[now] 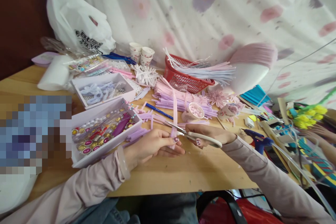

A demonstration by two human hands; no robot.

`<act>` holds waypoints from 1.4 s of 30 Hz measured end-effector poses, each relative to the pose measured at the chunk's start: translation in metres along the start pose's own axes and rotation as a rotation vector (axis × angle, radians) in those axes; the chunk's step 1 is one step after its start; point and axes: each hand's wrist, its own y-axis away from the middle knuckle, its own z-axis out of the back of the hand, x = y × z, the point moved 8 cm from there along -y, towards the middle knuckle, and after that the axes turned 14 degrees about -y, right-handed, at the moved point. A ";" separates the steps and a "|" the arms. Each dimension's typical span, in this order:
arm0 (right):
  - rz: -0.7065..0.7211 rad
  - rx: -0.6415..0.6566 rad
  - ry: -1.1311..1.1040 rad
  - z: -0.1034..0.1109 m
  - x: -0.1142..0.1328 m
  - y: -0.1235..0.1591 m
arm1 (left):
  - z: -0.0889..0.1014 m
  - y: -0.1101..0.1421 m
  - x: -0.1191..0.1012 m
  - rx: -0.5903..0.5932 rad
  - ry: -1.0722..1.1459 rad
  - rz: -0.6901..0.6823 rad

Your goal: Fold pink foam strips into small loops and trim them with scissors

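My left hand (157, 143) pinches the lower part of pale pink pipe cleaners (174, 112) between thumb and fingers, and they stand up from it. In my right hand (207, 134) is a pair of scissors (207, 140) with pale handles. Its blades lie across the pipe cleaners, just above my left thumb. Whether the blades are closed on them I cannot tell. Behind my hands lie bundles of pink and lilac pipe cleaners (168, 99), a blue pen (159, 110) and a paper cup (195, 111) of small pink pieces.
Left stand white boxes of beads and trinkets (107, 147). A red basket (189, 77) of pale stems sits at the back. Right of my arm are a blue glue gun (258, 140), cables, yellow flowers (309, 115) and another person's hands (320, 134).
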 end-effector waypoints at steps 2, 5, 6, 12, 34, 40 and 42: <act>-0.042 -0.012 -0.058 0.000 -0.002 -0.001 | 0.000 0.001 0.000 -0.004 -0.008 0.008; -0.098 -0.044 -0.087 0.002 -0.008 -0.001 | 0.000 0.002 0.000 -0.007 -0.027 0.029; -0.108 -0.053 -0.084 0.003 -0.010 -0.001 | 0.000 0.002 0.000 -0.009 -0.032 0.037; -0.135 -0.095 -0.019 0.010 -0.018 0.000 | 0.001 0.001 -0.001 -0.022 -0.049 0.029; -0.098 -0.600 0.694 0.002 -0.019 0.042 | 0.001 -0.001 -0.005 -0.020 -0.062 -0.089; 0.004 -0.709 0.609 -0.007 0.010 0.050 | -0.002 0.001 -0.005 0.016 -0.118 -0.087; 0.108 -0.758 0.402 -0.007 0.019 0.045 | -0.003 0.002 -0.004 0.030 -0.156 -0.079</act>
